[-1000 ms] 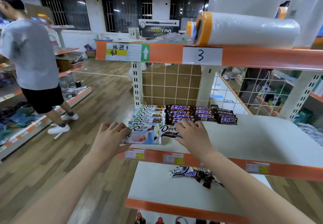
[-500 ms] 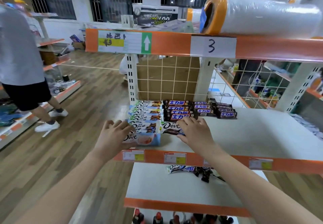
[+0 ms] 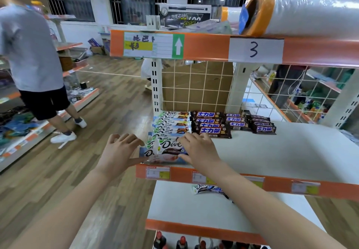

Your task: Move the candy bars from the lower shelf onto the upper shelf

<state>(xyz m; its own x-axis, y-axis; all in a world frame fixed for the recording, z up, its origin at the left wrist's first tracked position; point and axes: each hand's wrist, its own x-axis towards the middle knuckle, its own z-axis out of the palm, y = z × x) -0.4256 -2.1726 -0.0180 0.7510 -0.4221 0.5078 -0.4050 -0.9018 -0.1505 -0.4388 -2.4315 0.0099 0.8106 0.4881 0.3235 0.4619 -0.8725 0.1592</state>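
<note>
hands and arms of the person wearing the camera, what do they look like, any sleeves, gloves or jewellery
Both the left hand and the right hand are bare: no gloves, rings, watch or bracelet visible. The forearms are uncovered to the bottom frame edge, so no sleeve shows. Fingernails look short and unpainted.

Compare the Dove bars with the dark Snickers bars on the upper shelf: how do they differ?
The Dove bars have pale wrappers; the Snickers bars are dark brown. Dove fills the left column to the front edge, with both hands at its nearest bars; Snickers sits further back, untouched. Both lie flat in rows on the upper shelf.
</note>
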